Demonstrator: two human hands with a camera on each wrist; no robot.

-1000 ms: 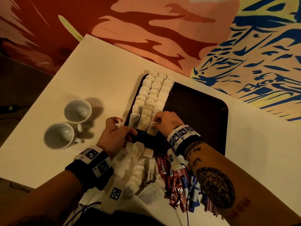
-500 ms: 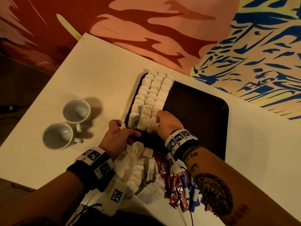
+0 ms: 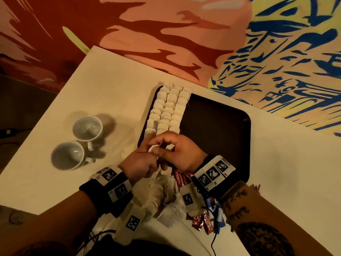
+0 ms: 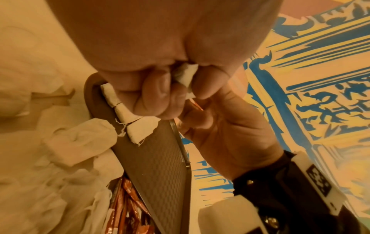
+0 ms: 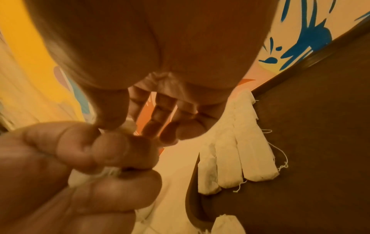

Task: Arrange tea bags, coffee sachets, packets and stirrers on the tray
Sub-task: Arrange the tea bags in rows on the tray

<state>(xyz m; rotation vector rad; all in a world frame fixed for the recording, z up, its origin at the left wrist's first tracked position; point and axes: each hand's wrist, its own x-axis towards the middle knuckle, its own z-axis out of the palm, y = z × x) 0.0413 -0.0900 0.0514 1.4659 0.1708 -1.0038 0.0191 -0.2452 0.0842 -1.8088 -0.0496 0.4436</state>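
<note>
Painted walls in red, peach, yellow and blue rise behind a white table (image 3: pixel 114 93) that carries a dark tray (image 3: pixel 217 126). Only the head view takes in the whole layout: three rows of tea bags (image 3: pixel 169 109) run along the tray's left side, two white cups (image 3: pixel 77 143) stand well apart to the left, and a loose heap of tea bags (image 3: pixel 156 196) lies on the table at the tray's near edge, with red Nescafé coffee sachets (image 3: pixel 180 177) and blue packets (image 3: pixel 219 217) beside it under the right wrist.

From above, both hands meet over the tray's near left corner, but what passes between them is mostly hidden. The left wrist view shows it: the left hand (image 4: pixel 160 63) has its fingers curled and pinches a small white tea bag (image 4: pixel 186 76) between thumb and fingertips, with the right hand (image 4: pixel 226 126) just beyond it, fingers bent toward the same spot. The right wrist view shows the right hand's thumb and forefinger closed on a bit of white at the top of that bag, while its other fingers (image 5: pixel 160 117) hang fairly straight and spread. That view also shows the near ends of the tea bag rows with loose strings trailing onto the tray floor. Whether the pinched bit is string, tag or paper cannot be told.
</note>
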